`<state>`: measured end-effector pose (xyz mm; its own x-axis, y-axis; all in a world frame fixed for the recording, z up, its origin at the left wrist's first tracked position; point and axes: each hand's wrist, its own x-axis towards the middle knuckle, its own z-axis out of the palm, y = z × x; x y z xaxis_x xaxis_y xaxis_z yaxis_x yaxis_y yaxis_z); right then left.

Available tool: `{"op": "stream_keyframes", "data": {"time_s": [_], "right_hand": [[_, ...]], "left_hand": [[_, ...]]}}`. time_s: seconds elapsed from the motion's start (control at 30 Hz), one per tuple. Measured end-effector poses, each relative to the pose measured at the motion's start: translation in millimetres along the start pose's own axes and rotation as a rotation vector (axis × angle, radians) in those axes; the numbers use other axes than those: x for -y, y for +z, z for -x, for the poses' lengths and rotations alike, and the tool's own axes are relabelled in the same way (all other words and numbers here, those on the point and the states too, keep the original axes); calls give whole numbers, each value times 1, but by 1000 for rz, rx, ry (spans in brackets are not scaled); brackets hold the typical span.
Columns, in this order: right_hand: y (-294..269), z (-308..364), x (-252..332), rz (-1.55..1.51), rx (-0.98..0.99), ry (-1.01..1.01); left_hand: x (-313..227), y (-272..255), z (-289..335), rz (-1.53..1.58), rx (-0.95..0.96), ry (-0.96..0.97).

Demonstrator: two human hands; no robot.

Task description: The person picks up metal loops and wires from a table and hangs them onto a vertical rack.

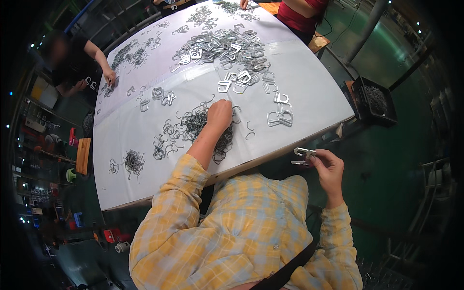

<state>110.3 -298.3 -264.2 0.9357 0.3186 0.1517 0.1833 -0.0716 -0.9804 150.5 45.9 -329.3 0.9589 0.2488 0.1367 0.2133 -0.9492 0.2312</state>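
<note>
My left hand (220,114) is closed over a heap of small dark curved wire clips (194,126) on the white-covered table. Its fingertips are turned away, so whatever they pinch is hidden. Off the table's near right edge, my right hand (330,170) grips a silver metal hook (304,152) between thumb and fingers. A second silver piece shows just below that hook. Several flat silver hooks (280,117) lie on the table to the right of the heap. Farther back spreads a large pile of the same silver hooks (220,46).
Smaller clip clusters lie at the near left (133,162) and far left (130,54) of the table (121,188). A co-worker's hand (110,77) works at the left edge; another person in red (304,12) is at the far right. A black crate (374,101) of parts stands right.
</note>
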Motion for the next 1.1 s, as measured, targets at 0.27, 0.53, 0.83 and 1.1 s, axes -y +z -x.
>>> {"op": "stream_keyframes", "data": {"time_s": [0.27,0.53,0.83,1.1], "right_hand": [[10,3,-15,-47,-72,81],[26,-1,-9,16,-46,20],[33,6,-6,133,-1,-91],[13,-32,-35,251,-47,-155]], "left_hand": [[-41,-60,14,639,227,-106],[-122,-72,77,1049,101,429],[-133,-57,87,1051,53,425],[-133,-59,106,1304,325,359]]}}
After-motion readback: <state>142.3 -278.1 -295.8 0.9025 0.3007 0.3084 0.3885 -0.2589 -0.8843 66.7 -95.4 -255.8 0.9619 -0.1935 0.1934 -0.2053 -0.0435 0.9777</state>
